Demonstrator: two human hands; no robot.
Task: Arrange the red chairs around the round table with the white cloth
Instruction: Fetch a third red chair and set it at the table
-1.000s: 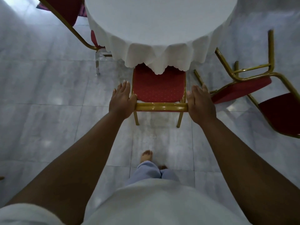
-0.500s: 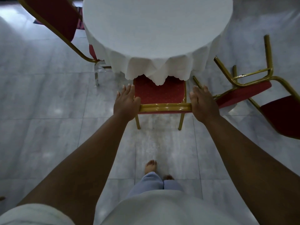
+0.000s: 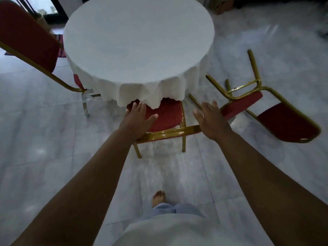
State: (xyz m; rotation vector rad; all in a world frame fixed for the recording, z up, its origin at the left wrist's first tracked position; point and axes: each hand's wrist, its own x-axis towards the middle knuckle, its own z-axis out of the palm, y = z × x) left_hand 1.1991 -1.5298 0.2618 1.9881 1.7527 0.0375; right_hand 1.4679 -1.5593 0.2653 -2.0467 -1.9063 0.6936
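Grey marbled floor tiles [image 3: 53, 166] fill the view; dim light, slight blur.

Round table [image 3: 138, 43] stands at upper centre, covered by a white cloth [image 3: 177, 89] whose scalloped hem hangs down the near side.

Red chair, left [image 3: 26, 38]: upright at the table's left edge, gold frame, backrest tall in the frame, seat partly hidden under the cloth.

Red chair, right [image 3: 285, 121]: tipped over on the floor by the table's right edge, gold legs pointing up and toward the table, backrest lying toward the right edge of the frame.

Red chair, centre [image 3: 168, 114]: upright at the table's near edge, seat pushed partly under the cloth hem, gold top rail of the backrest nearest the person.

Left hand [image 3: 136, 119]: open, fingers spread, palm down over the left end of the centre chair's top rail; whether it touches, cannot tell. Gripping nothing.

Right hand [image 3: 211, 119]: open, fingers spread, at the right end of the same rail; no grasp.

Bare foot [image 3: 158, 197] on the tiles below, well behind the centre chair.
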